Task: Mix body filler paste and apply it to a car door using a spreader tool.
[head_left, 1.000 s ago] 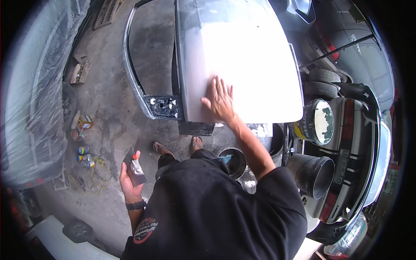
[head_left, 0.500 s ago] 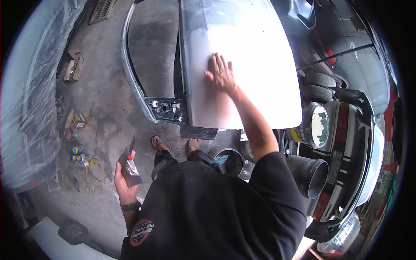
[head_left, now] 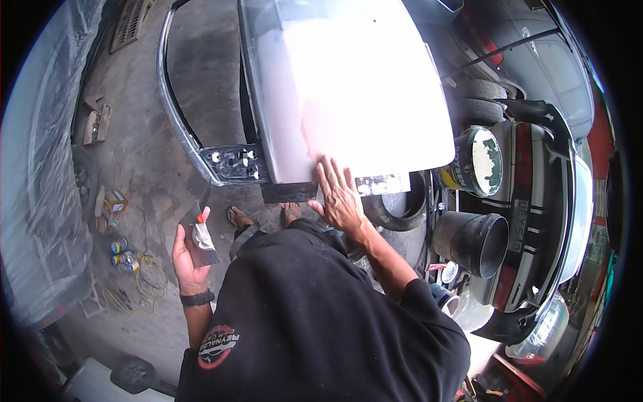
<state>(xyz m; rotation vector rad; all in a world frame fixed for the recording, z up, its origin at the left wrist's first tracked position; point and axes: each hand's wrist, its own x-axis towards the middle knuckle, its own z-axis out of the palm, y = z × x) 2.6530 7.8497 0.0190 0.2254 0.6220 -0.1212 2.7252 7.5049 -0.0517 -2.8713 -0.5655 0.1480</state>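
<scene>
A car door panel (head_left: 362,94), grey-white with a pinkish patch, lies in front of me with its window frame (head_left: 175,114) on the left. My right hand (head_left: 340,201) is open, fingers extended, with the fingertips on the panel's near edge and the palm hanging past it. At the lower left my left hand (head_left: 187,262) grips a thin dark plate (head_left: 206,256). White paste (head_left: 201,236) with a small orange-red dab lies on that plate. A dark pointed end sticks up past its top; I cannot make out whether it is a separate tool.
Right of the panel stand a paint-stained bucket (head_left: 483,161), a grey bucket (head_left: 487,246), stacked tires (head_left: 479,110) and a car bumper (head_left: 526,221). Small cans (head_left: 120,246) and a yellow cord (head_left: 153,295) lie on the left floor, near a plastic-covered vehicle (head_left: 47,167).
My right hand has slid toward me, from the middle of the panel to its near edge. The view has shifted, so the panel sits further left. My left hand keeps its hold.
</scene>
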